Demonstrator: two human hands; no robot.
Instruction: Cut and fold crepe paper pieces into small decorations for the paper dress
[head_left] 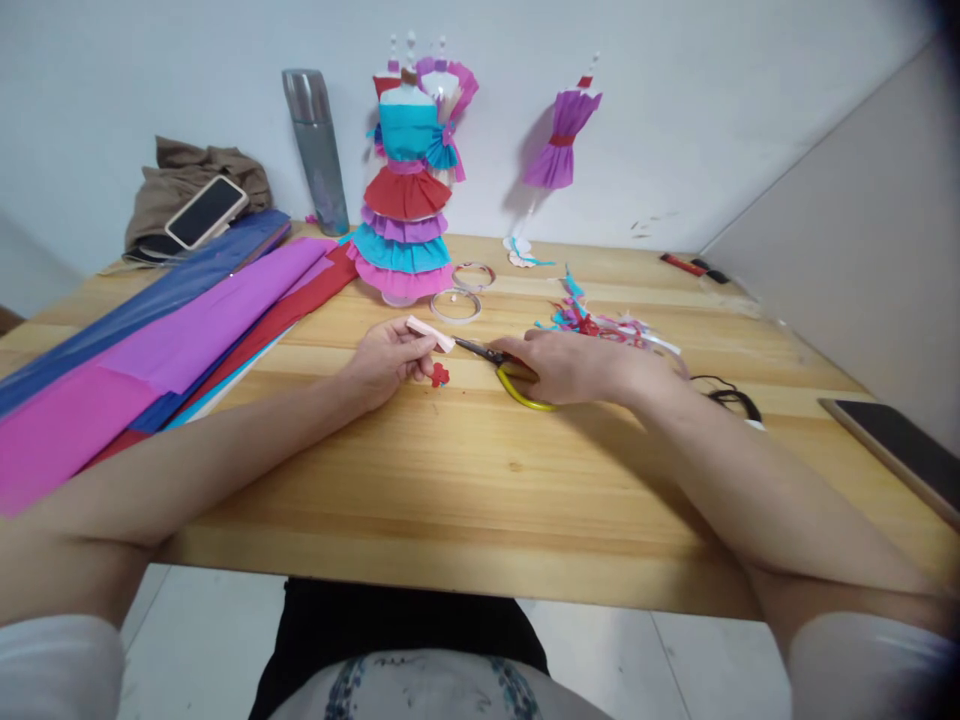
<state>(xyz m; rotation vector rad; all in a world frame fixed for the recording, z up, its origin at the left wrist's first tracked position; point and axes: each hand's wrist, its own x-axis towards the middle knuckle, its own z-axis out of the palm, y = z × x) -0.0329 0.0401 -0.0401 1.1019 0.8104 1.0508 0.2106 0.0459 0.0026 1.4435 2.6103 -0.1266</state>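
My left hand (391, 362) pinches a narrow strip of pale pink folded paper (432, 334) above the table. Just below those fingers lies a small red flower-shaped cutout (439, 375). My right hand (559, 366) is closed around a pair of scissors (517, 388) with yellow-green handles. Their dark blades point left, and the tip is close to the right end of the pink strip; whether it touches cannot be told. Behind my hands stands a small dress form (405, 200) in tiered turquoise, red, purple and pink paper ruffles.
Sheets of coloured paper (187, 330) cover the left side of the wooden table (450, 500). Two tape rolls (456, 306) lie by the dress form. Paper scraps (600, 325) are heaped beyond my right hand. A bottle (316, 150), a phone (206, 212) and a purple-dressed form (564, 140) stand or lie farther back.
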